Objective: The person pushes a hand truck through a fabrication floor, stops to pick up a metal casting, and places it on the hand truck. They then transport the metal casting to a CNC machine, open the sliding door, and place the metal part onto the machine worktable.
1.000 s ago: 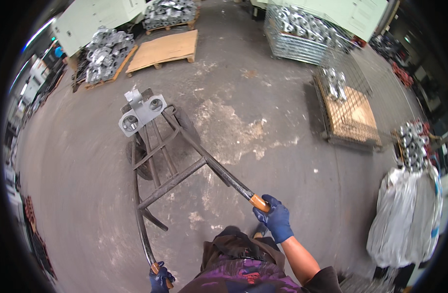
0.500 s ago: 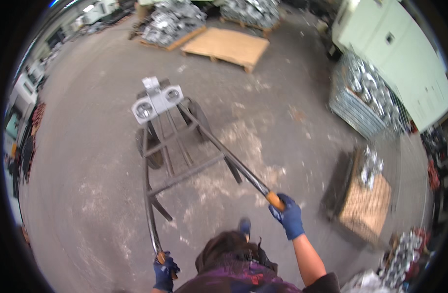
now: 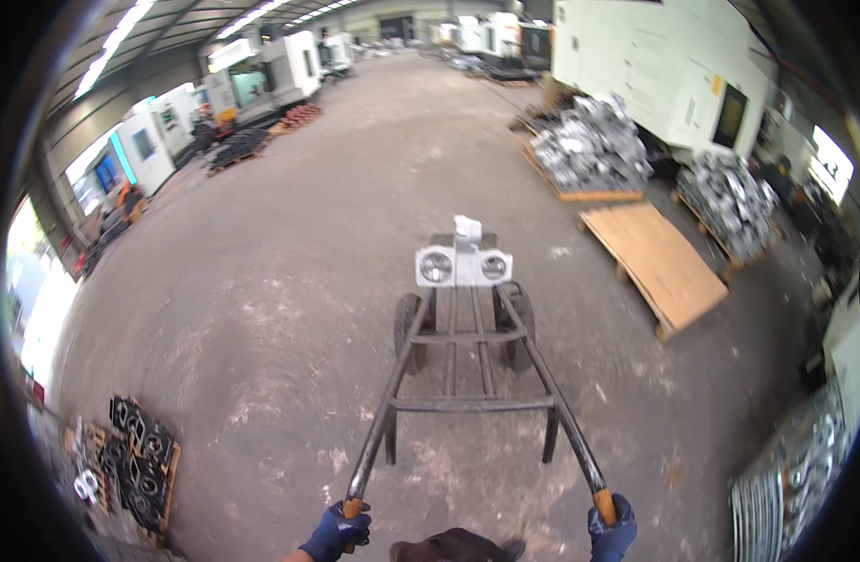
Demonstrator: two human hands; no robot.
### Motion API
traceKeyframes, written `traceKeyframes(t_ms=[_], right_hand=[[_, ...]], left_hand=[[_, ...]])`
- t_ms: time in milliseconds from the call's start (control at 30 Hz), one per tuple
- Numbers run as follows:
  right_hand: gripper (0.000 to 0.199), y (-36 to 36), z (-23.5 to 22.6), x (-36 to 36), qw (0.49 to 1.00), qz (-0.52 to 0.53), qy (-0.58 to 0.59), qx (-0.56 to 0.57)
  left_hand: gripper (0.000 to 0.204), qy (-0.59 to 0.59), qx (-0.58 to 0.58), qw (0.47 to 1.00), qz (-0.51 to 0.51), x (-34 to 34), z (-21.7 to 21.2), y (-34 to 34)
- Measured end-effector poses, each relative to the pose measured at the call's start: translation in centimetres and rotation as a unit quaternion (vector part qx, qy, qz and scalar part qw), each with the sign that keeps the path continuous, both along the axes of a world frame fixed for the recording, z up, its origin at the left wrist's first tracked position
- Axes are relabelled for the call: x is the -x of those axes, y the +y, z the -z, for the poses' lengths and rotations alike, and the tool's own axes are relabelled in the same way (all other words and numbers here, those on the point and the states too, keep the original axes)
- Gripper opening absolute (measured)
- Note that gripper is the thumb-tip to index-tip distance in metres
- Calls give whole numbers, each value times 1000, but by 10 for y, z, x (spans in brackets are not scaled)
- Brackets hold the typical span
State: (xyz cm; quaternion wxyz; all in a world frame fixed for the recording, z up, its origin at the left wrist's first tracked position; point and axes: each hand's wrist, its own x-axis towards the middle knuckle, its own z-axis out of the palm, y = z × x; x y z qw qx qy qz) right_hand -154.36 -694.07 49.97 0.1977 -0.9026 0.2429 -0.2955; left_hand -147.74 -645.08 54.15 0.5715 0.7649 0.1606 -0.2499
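A dark metal hand cart [image 3: 477, 406] stretches ahead of me, its two long handles ending in orange-brown grips. My left hand [image 3: 336, 531], in a blue glove, is closed around the left grip [image 3: 353, 508]. Around the right grip [image 3: 605, 507] my right hand [image 3: 613, 534] is closed, gloved in blue too. Two dark wheels [image 3: 407, 330] carry the cart at its front. On the front end lies a pale metal part [image 3: 465, 268] with two round openings and a raised block behind them.
Ahead on the right lies a wooden pallet with a flat board top [image 3: 650, 258]. Behind it are heaped silvery metal parts [image 3: 594, 145] on pallets, beside a large white machine [image 3: 669, 70]. Dark parts [image 3: 144, 464] sit on a pallet at lower left; a wire cage [image 3: 777, 492] stands at lower right.
The cart has swung round to the right and now points straight up the hall. The flat pallet has shifted to the right in view. Both hands still hold the grips.
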Motion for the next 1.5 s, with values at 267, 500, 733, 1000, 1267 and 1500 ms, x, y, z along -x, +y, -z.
traceKeyframes(t_ms=[267,500,733,1000,1267,1500], right_hand=[[43,-100,-13,-155,987,-153,38,-11],[47,-146,-35,-322,969,-233,84,1],[50,-167,-19,-520,924,-235,124,-276],[47,-169,-11,-750,923,-258,122,-259],[45,-98,-37,-977,919,-245,198,-238],[43,-31,0,-1220,926,-261,142,-233]], left_hand=[[23,-112,-54,992,-26,-91,20,-121],[24,39,438,882,-169,-282,39,-163],[26,163,779,512,-324,-394,17,-170],[27,261,892,85,-359,-573,68,-146],[26,329,874,-10,-358,-798,72,-80],[29,405,725,-521,-198,-1047,78,-16]])
